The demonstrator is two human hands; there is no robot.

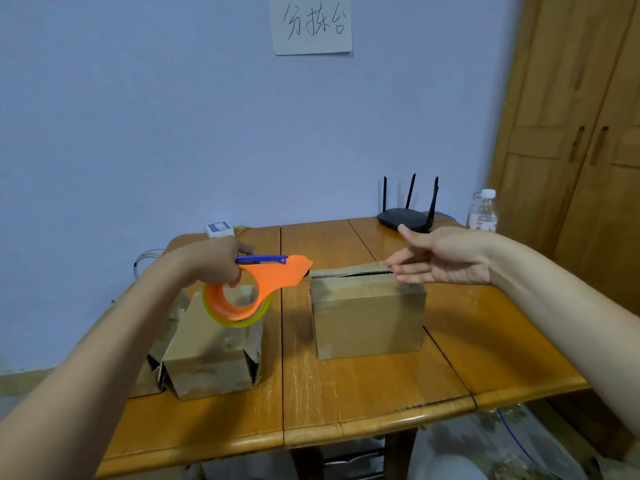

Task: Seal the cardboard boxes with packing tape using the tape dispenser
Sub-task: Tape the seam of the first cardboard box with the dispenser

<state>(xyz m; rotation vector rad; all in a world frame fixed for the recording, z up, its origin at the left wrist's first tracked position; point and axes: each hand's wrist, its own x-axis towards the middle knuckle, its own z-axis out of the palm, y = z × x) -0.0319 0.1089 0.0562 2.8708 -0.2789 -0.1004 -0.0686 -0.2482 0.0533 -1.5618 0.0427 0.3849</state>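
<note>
Two cardboard boxes stand on the wooden table (363, 403): the left box (211, 355), nearer, with flaps loose and apparently unsealed, and the right box (369, 317), its top seam being taped. The left hand (211, 263) grips the single orange tape dispenser (256, 289) at that box's left edge. The right hand (440, 259), fingers straight, rests on the top flap (353, 270); both boxes likely remain unfinished.
</note>
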